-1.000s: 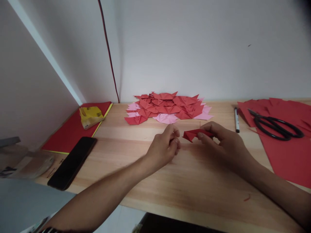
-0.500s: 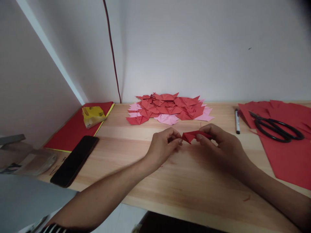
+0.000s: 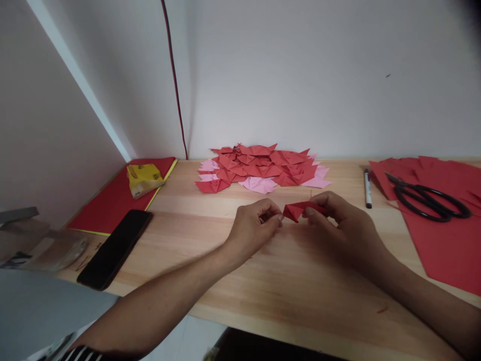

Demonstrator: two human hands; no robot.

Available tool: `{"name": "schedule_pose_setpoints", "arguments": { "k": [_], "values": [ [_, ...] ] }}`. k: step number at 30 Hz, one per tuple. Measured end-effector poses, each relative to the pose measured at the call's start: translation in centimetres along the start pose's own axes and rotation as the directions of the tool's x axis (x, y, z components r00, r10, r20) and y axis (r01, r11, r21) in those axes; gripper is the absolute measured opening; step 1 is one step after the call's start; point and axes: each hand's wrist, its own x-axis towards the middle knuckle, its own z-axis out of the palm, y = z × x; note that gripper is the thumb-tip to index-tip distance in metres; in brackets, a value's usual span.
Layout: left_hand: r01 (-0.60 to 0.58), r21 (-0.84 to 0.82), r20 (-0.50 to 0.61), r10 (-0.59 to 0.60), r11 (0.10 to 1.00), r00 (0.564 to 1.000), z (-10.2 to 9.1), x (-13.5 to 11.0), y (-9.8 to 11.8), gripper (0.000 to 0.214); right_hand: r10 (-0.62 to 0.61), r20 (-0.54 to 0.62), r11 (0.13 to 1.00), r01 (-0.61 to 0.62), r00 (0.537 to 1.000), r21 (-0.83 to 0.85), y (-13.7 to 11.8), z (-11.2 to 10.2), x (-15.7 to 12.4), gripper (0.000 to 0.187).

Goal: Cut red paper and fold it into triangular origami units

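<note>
My right hand (image 3: 343,223) pinches a small folded red paper piece (image 3: 296,210) just above the wooden tabletop (image 3: 240,281). My left hand (image 3: 255,228) is curled with its fingertips pressed together right at the left tip of that piece; whether it grips the paper I cannot tell. Behind both hands lies a pile of folded red and pink paper shapes (image 3: 263,168) against the wall.
Black scissors (image 3: 428,199) rest on red paper sheets (image 3: 443,235) at the right, with a marker pen (image 3: 367,188) beside them. At the left lie a black phone (image 3: 116,248), a red folder (image 3: 112,200) and a yellow tissue pack (image 3: 143,179). A dark red cable (image 3: 175,80) runs down the wall.
My left hand has moved right until its fingertips meet the tip of the red piece held by my right hand. The view shifted slightly.
</note>
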Motion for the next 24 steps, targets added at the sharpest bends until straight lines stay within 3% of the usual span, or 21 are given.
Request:
{"name": "schedule_pose_setpoints", "arguments": {
  "k": [12,24],
  "values": [
    [0.048,-0.273,-0.068,-0.069,0.961,0.995,-0.8,0.8,-0.2,0.007,-0.084,-0.057,0.995,0.081,0.995,-0.055,0.5,-0.2,0.3,0.012],
    [0.049,-0.414,-0.11,-0.103,0.909,0.989,-1.2,1.2,-0.7,0.008,-0.021,0.03,0.996,0.023,0.999,-0.09,0.2,-0.2,0.1,0.011]
  ]
}}
